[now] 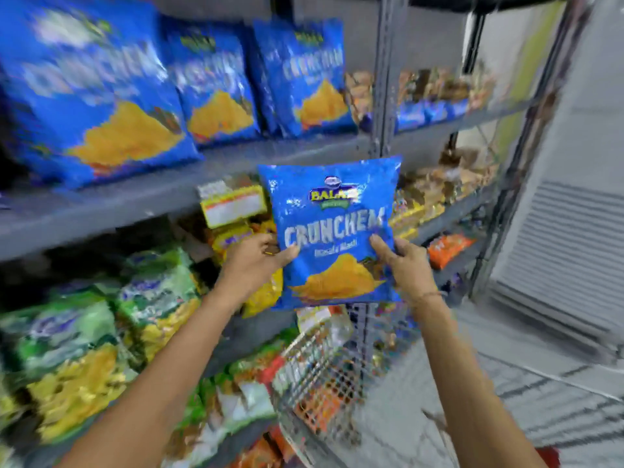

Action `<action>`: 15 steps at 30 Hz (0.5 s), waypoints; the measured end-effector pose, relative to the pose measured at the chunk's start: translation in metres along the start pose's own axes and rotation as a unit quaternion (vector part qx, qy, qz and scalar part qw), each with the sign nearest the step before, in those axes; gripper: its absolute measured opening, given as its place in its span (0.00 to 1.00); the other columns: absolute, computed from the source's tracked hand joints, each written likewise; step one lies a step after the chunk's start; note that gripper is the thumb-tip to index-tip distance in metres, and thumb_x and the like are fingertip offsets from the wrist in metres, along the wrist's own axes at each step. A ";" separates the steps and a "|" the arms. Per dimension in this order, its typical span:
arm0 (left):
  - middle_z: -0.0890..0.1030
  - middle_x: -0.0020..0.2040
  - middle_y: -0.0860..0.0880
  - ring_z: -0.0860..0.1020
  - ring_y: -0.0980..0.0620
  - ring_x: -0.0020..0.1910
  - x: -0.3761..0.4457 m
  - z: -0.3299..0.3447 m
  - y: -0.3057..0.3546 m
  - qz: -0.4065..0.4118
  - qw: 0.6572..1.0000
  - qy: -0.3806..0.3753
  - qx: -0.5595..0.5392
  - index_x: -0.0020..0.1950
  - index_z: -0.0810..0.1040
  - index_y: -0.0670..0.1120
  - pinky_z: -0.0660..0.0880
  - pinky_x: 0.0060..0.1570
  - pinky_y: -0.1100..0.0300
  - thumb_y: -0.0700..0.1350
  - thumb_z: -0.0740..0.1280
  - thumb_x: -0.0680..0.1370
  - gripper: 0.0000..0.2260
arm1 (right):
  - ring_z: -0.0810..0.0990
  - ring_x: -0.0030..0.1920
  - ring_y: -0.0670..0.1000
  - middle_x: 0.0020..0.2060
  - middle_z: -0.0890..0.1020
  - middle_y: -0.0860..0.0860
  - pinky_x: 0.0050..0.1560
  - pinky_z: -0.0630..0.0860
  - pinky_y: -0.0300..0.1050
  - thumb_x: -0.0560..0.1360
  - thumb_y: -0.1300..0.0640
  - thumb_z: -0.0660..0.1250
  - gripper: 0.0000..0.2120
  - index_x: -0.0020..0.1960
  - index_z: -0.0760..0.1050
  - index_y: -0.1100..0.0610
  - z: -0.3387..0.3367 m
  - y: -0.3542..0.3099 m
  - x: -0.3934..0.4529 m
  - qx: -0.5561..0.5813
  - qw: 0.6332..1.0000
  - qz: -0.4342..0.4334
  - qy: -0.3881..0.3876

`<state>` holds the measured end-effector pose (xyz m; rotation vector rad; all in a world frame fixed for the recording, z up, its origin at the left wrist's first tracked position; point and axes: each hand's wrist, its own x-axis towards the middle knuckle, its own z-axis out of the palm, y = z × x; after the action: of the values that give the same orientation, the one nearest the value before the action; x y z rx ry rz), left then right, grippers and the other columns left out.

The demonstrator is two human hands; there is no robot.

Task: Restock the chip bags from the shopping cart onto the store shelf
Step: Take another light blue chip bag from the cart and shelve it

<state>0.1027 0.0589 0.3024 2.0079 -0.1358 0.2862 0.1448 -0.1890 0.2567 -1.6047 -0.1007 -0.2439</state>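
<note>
I hold a blue Crunchem chip bag [332,228] upright in front of the shelf, just below the upper grey shelf board [216,170]. My left hand [255,261] grips its left edge and my right hand [403,265] grips its right edge, thumbs on the front. Three matching blue chip bags [216,86] stand in a row on the upper shelf, up and to the left. The wire shopping cart [324,376] stands below the held bag, with orange and other packets inside it.
Green and yellow snack bags [77,336] fill the lower shelf at left. Yellow packets [233,204] sit behind my left hand. A grey shelf upright [385,79] rises right of the blue bags, with more snacks [435,96] beyond it. A shutter [567,265] is at right.
</note>
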 end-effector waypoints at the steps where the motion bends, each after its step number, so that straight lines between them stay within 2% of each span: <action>1: 0.85 0.47 0.45 0.80 0.58 0.40 0.001 -0.013 0.017 0.018 1.000 0.017 -0.017 0.44 0.82 0.49 0.77 0.47 0.57 0.47 0.72 0.72 0.04 | 0.72 0.31 0.49 0.32 0.76 0.69 0.33 0.73 0.46 0.63 0.33 0.70 0.36 0.40 0.73 0.69 0.006 -0.025 0.005 0.025 1.000 -0.013 -0.008; 2: 0.85 0.47 0.46 0.81 0.57 0.42 0.001 -0.025 0.034 0.040 0.998 0.034 -0.029 0.44 0.81 0.49 0.77 0.49 0.55 0.48 0.71 0.73 0.03 | 0.74 0.36 0.51 0.39 0.77 0.75 0.39 0.78 0.52 0.65 0.36 0.71 0.37 0.44 0.72 0.73 0.013 -0.049 0.010 0.052 0.998 -0.031 -0.016; 3: 0.85 0.46 0.48 0.81 0.58 0.42 0.002 -0.035 0.050 0.061 0.996 0.047 -0.036 0.44 0.81 0.51 0.77 0.50 0.54 0.49 0.70 0.73 0.03 | 0.74 0.41 0.54 0.46 0.75 0.80 0.47 0.78 0.63 0.67 0.39 0.71 0.38 0.47 0.70 0.77 0.020 -0.071 0.014 0.070 0.996 -0.047 -0.020; 4: 0.84 0.47 0.49 0.80 0.60 0.41 0.002 -0.045 0.064 0.080 0.994 0.058 -0.037 0.43 0.80 0.52 0.77 0.49 0.55 0.49 0.70 0.73 0.02 | 0.73 0.45 0.55 0.47 0.72 0.82 0.50 0.74 0.69 0.67 0.40 0.71 0.40 0.50 0.68 0.78 0.028 -0.093 0.019 0.082 0.995 -0.059 -0.021; 5: 0.84 0.48 0.48 0.80 0.63 0.40 0.004 -0.056 0.075 0.099 0.992 0.066 -0.035 0.44 0.79 0.53 0.77 0.48 0.58 0.49 0.70 0.73 0.02 | 0.73 0.46 0.56 0.46 0.72 0.82 0.51 0.73 0.70 0.67 0.40 0.72 0.40 0.50 0.67 0.79 0.035 -0.112 0.024 0.100 0.992 -0.069 -0.022; 6: 0.84 0.51 0.48 0.79 0.65 0.40 0.005 -0.066 0.086 0.115 0.990 0.073 -0.027 0.46 0.79 0.53 0.78 0.47 0.61 0.48 0.71 0.73 0.04 | 0.75 0.47 0.57 0.44 0.74 0.79 0.51 0.74 0.68 0.68 0.43 0.72 0.37 0.50 0.69 0.79 0.043 -0.129 0.029 0.116 0.990 -0.075 -0.027; 7: 0.83 0.53 0.50 0.80 0.64 0.43 0.007 -0.076 0.094 0.126 0.989 0.082 -0.015 0.50 0.78 0.54 0.78 0.47 0.63 0.48 0.71 0.73 0.07 | 0.78 0.47 0.58 0.46 0.78 0.76 0.52 0.76 0.67 0.70 0.46 0.71 0.31 0.50 0.72 0.76 0.051 -0.144 0.036 0.131 0.988 -0.076 -0.035; 9: 0.81 0.53 0.55 0.80 0.57 0.48 0.014 -0.097 0.106 0.127 0.985 0.114 0.020 0.55 0.77 0.54 0.77 0.50 0.60 0.49 0.72 0.72 0.13 | 0.82 0.51 0.61 0.53 0.81 0.69 0.56 0.78 0.66 0.74 0.51 0.69 0.20 0.49 0.77 0.71 0.069 -0.169 0.049 0.154 0.983 -0.077 -0.056; 12: 0.79 0.51 0.56 0.79 0.55 0.47 0.035 -0.120 0.119 0.121 0.976 0.176 0.033 0.58 0.77 0.50 0.75 0.52 0.57 0.48 0.72 0.72 0.15 | 0.81 0.53 0.64 0.59 0.77 0.71 0.57 0.76 0.67 0.74 0.52 0.69 0.29 0.55 0.68 0.79 0.093 -0.195 0.077 0.168 0.980 -0.073 -0.079; 13: 0.79 0.52 0.54 0.78 0.55 0.48 0.045 -0.124 0.121 0.117 0.973 0.196 0.038 0.59 0.76 0.47 0.74 0.53 0.58 0.47 0.72 0.72 0.17 | 0.81 0.54 0.63 0.57 0.79 0.69 0.57 0.77 0.65 0.74 0.52 0.69 0.28 0.55 0.69 0.78 0.101 -0.199 0.090 0.169 0.980 -0.072 -0.081; 15: 0.78 0.54 0.51 0.76 0.54 0.52 0.068 -0.130 0.127 0.100 0.967 0.231 0.032 0.61 0.76 0.44 0.72 0.57 0.58 0.45 0.72 0.72 0.19 | 0.83 0.53 0.60 0.50 0.85 0.60 0.56 0.80 0.58 0.73 0.52 0.70 0.20 0.47 0.75 0.71 0.114 -0.207 0.114 0.182 0.976 -0.070 -0.095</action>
<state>0.1220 0.1219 0.4845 1.9378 -0.0335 0.8879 0.2218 -0.0748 0.4797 -1.2524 -0.3864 -0.1686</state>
